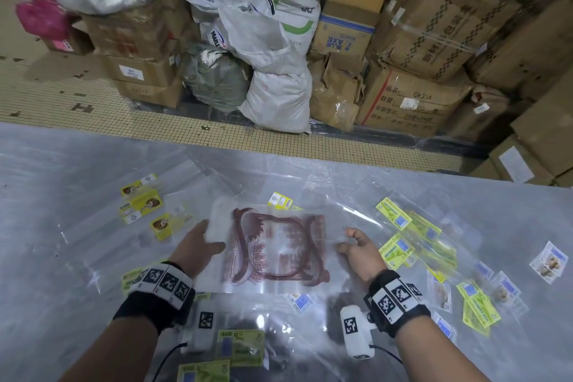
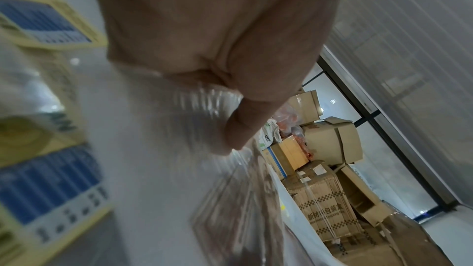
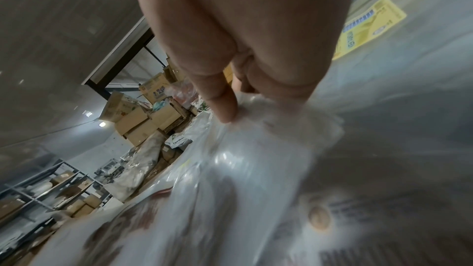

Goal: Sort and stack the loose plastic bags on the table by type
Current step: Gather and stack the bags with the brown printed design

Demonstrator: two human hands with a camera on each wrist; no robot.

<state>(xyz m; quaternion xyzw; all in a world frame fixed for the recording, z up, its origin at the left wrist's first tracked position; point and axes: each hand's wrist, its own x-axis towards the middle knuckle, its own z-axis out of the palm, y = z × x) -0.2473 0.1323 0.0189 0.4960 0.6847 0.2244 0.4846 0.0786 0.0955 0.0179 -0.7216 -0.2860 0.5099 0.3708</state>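
At the bottom of the head view, green-and-yellow labelled bags [image 1: 240, 347] lie partly cut off by the frame edge and dimmed under clear film, their print too blurred to read. Just above them, mid-frame, a clear bag with a dark red printed frame [image 1: 277, 253] is held over the grey desk [image 1: 46, 226]; its own outline is hard to trace against the other transparent plastic beneath. The left hand [image 1: 198, 245] grips its left edge, thumb on top and fingers hidden under the film; the left wrist view shows that thumb [image 2: 245, 124] pressed on crinkled plastic. The right hand [image 1: 361, 246] pinches the right edge between thumb and curled fingers, and the right wrist view shows bunched film under the thumb [image 3: 222, 104]. To the right lie scattered yellow-labelled bags [image 1: 395, 214]; to the upper left, small brown-and-yellow labelled bags [image 1: 142, 201]. Beyond the desk, across the top of the frame, stand white sacks [image 1: 276, 96] and cardboard boxes [image 1: 412, 96].
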